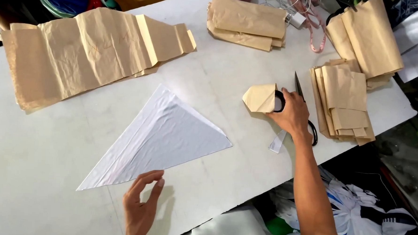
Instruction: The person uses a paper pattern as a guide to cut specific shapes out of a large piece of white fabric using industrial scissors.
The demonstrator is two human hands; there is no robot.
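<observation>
Brown paper pattern sheets (87, 53) are lying creased and overlapping at the far left of the white table (37, 171). Just right of them, a white fabric triangle (163, 136) is lying flat, its long point aimed at the near-left. The left hand (141, 206) is hovering at the triangle's near edge, fingers loosely curled and open — gripping nothing, fingertips just beside the cloth. Further right, a folded stack of brown paper (246, 23) is sitting at the far edge. The right hand (293, 114) is resting closed on the black-handled scissors (298, 86), whose blade is pointing away from the person, while a small folded brown paper piece (260, 97) is lying touching the hand's left side. A pale strip (278, 141) is poking out beneath the wrist. At the far right, more folded brown pattern pieces (343, 102) are lying stacked — a pink measuring tape (317, 37) curling behind them.
</observation>
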